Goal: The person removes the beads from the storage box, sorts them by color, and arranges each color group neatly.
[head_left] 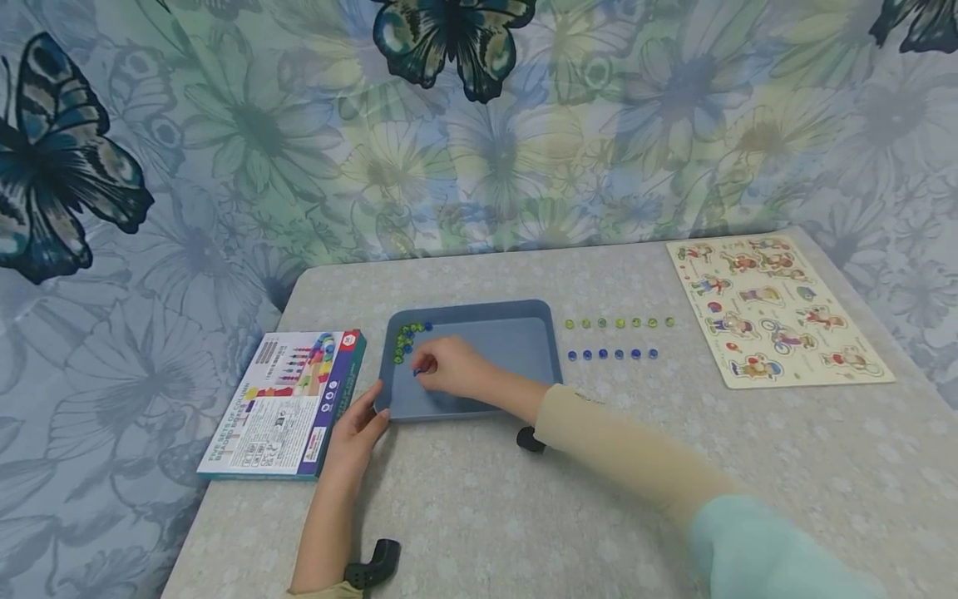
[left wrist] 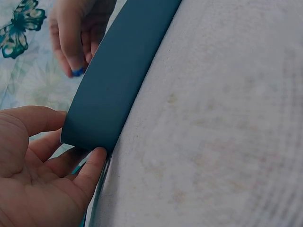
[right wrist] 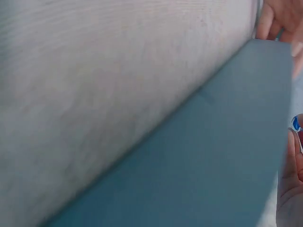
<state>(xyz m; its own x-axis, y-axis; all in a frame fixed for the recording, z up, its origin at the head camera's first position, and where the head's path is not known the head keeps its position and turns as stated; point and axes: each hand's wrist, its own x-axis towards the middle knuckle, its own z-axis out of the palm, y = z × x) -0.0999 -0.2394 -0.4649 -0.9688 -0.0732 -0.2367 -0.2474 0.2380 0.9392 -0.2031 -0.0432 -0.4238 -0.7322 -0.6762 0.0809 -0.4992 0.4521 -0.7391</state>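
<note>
1. Right hand (head_left: pixel 452 366): grip almost closed, fingertips pinching one blue bead (right wrist: pixel 296 124) over the left part of the tray (head_left: pixel 503 339); we can't tell whether the bead touches the tray floor.
2. Left hand (head_left: pixel 355 437): grip partly closed, thumb and fingers around the tray's near left corner.
3. Green beads (head_left: pixel 405 339), plus a few blue ones, sit in the tray's far left. Right of it on the table (head_left: pixel 479 499) we see two rows: green row (head_left: pixel 620 323) far, blue row (head_left: pixel 603 354) near.
4. Bead handling, our guess: very light, hard, smooth, slippery, likely to roll or pop out; best pinched across its widest sides, thumb against index fingertip, gently.
5. Tray: we'd call it light, stiff, easily nudged; rim or corner suits holding.
</note>
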